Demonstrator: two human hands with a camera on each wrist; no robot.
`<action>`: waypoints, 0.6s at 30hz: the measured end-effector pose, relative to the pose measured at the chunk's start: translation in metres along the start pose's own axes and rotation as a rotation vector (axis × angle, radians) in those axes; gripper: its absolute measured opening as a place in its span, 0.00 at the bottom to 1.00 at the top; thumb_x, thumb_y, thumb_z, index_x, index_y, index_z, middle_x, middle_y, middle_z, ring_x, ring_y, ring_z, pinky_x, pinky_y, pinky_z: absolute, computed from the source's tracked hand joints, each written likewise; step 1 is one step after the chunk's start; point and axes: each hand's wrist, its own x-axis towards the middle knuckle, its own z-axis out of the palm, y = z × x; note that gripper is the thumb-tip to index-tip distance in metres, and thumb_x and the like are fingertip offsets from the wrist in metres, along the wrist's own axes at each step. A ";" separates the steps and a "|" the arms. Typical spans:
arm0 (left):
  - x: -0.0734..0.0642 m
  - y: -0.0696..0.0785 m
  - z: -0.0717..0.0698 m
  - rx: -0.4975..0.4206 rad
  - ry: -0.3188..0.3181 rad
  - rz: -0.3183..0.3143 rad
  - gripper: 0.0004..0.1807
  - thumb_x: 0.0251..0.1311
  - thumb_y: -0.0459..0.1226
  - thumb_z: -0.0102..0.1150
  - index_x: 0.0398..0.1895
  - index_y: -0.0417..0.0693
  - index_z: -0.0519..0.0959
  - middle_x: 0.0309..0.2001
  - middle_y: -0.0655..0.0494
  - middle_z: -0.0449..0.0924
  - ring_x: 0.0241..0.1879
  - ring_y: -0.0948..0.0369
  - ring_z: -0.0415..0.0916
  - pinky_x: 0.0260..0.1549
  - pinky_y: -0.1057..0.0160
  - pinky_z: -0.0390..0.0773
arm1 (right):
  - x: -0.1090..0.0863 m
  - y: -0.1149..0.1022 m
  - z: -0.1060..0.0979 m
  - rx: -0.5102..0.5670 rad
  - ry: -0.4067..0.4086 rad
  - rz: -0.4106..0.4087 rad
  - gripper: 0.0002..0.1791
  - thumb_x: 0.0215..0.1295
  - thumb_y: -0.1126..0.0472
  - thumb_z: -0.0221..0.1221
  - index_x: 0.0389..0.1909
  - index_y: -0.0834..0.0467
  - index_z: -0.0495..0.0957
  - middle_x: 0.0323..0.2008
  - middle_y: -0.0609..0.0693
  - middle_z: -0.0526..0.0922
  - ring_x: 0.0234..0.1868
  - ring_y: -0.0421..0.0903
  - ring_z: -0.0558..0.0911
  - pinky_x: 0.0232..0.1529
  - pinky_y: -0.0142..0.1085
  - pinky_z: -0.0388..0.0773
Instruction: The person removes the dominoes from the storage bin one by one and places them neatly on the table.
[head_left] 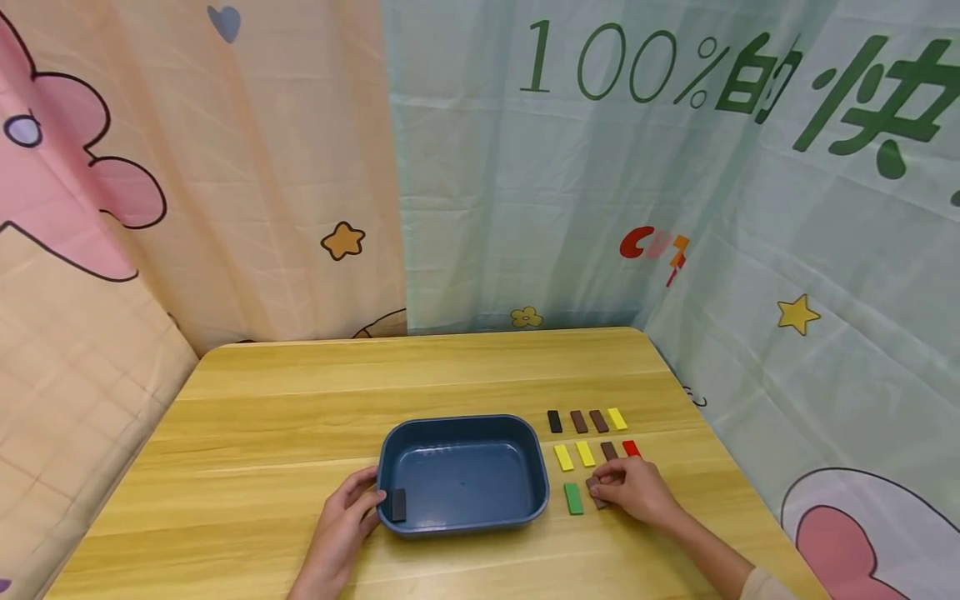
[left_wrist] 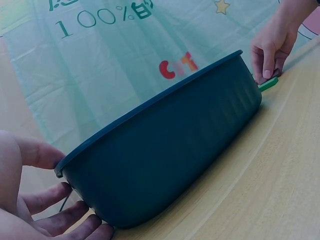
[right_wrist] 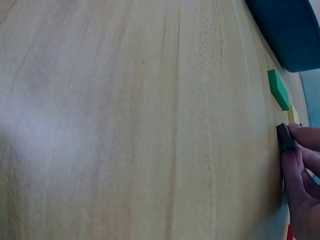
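Note:
A dark blue plastic basin (head_left: 462, 527) stands on the table. My left hand (head_left: 341, 525) grips its left side, thumb on the rim and fingers against the outer wall in the left wrist view. Inside the basin, a black block (head_left: 398, 505) lies by the left wall. To the right of the basin, my right hand (head_left: 637, 492) pinches a brown block (head_left: 597, 493) between thumb and fingers, low over the table. In the right wrist view that block (right_wrist: 285, 137) looks dark, partly hidden by the fingertips. Beside it lies a green block (head_left: 573, 498).
Loose blocks lie in rows right of the basin: a black block (head_left: 554, 421), brown blocks (head_left: 578, 422), yellow blocks (head_left: 563, 457) and a red block (head_left: 631, 448). Beneath everything is a wood-grain table (head_left: 285, 400), with printed curtains (head_left: 480, 167) hanging behind and beside it.

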 end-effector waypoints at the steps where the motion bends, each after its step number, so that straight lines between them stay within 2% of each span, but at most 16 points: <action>1: 0.000 0.000 0.000 0.000 0.000 -0.001 0.25 0.73 0.29 0.53 0.70 0.29 0.66 0.70 0.34 0.65 0.52 0.56 0.76 0.47 0.60 0.80 | 0.000 0.000 0.000 0.002 0.004 0.004 0.11 0.56 0.65 0.76 0.39 0.63 0.87 0.29 0.46 0.83 0.32 0.42 0.82 0.33 0.35 0.81; 10: -0.001 -0.001 0.000 -0.001 -0.003 0.002 0.24 0.74 0.29 0.53 0.69 0.28 0.66 0.70 0.34 0.65 0.51 0.56 0.76 0.46 0.60 0.81 | 0.000 -0.002 0.000 0.007 0.012 0.015 0.11 0.56 0.66 0.76 0.38 0.64 0.87 0.29 0.46 0.83 0.31 0.42 0.82 0.34 0.35 0.81; 14: -0.001 -0.001 0.000 0.002 0.000 0.000 0.24 0.74 0.29 0.53 0.69 0.28 0.66 0.70 0.34 0.65 0.52 0.56 0.75 0.46 0.60 0.81 | 0.002 -0.007 -0.005 -0.001 0.035 -0.017 0.11 0.55 0.65 0.76 0.37 0.64 0.87 0.29 0.45 0.83 0.31 0.42 0.81 0.32 0.33 0.80; 18: -0.001 0.000 0.000 0.004 0.004 0.002 0.24 0.74 0.29 0.53 0.69 0.28 0.66 0.70 0.34 0.65 0.52 0.57 0.75 0.47 0.61 0.80 | 0.007 -0.022 -0.010 0.005 0.041 -0.066 0.11 0.57 0.65 0.75 0.39 0.64 0.87 0.30 0.46 0.83 0.32 0.43 0.81 0.34 0.34 0.80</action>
